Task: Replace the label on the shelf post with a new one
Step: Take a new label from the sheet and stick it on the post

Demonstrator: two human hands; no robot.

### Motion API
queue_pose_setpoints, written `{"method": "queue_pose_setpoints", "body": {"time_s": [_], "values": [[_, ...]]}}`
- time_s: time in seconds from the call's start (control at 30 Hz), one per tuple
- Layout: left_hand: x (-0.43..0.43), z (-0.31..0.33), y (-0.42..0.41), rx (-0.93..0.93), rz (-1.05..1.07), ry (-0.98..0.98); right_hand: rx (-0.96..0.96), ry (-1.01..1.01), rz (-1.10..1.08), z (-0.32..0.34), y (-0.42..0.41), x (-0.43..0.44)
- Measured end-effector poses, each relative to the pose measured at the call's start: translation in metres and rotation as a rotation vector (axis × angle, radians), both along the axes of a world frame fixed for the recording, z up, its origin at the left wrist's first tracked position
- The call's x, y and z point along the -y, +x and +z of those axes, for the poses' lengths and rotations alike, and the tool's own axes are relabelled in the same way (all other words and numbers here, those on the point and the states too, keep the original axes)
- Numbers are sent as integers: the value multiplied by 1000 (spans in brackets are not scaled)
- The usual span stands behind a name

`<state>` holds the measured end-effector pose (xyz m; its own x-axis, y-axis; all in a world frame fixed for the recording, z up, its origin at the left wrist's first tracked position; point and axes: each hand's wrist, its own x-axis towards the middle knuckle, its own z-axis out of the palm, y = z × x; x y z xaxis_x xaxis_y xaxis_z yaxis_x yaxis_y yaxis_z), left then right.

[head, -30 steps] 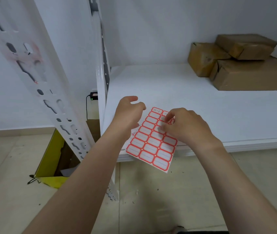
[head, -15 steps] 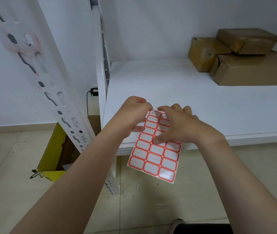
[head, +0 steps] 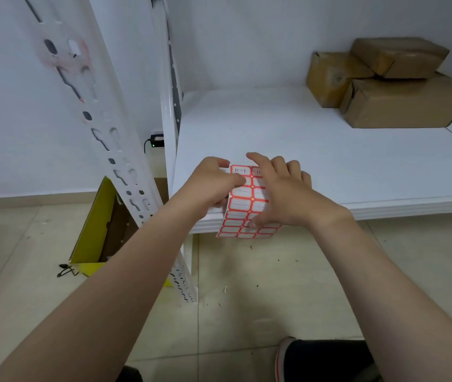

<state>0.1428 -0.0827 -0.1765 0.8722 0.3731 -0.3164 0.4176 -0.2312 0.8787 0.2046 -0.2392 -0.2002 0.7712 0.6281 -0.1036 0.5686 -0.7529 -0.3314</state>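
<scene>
A sheet of red-bordered white labels (head: 240, 205) hangs over the front edge of the white shelf board (head: 329, 166); its top labels carry handwriting. My left hand (head: 211, 183) grips the sheet's left edge, thumb on a label near the top. My right hand (head: 282, 194) lies over the sheet's right half, fingers spread, thumb pressing low on it. The white slotted shelf post (head: 98, 117) leans at the left, with pinkish label residue (head: 62, 57) near its top.
Three brown cardboard boxes (head: 401, 86) sit at the shelf's back right. A second upright post (head: 168, 111) stands at the shelf's left edge. A yellow open box (head: 95, 227) lies on the tiled floor behind the post. A black charger (head: 156, 139) is plugged into the wall.
The sheet has turned more upright and tilted away, so its lower rows look foreshortened. My right hand's fingers have spread over its right side, and my left thumb has moved onto the sheet.
</scene>
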Motion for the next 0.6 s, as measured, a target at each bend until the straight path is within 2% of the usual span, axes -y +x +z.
{"method": "queue_pose_setpoints", "body": {"time_s": [0.1,0.17,0.23,0.3,0.53,0.6], "values": [[-4,4,-2,110,31,-62,2,47,-19,15,2,3],[-7,10,-1,205,54,-38,42,205,-80,34,2,3],[-8,18,-1,290,64,-14,159,390,-163,48,0,-2],[-9,24,-1,343,69,-15,297,488,-252,55,-3,-8],[-7,34,0,453,85,8,629,589,-385,55,-7,-12],[-7,34,1,464,84,-13,537,675,-311,56,-4,-10]]}}
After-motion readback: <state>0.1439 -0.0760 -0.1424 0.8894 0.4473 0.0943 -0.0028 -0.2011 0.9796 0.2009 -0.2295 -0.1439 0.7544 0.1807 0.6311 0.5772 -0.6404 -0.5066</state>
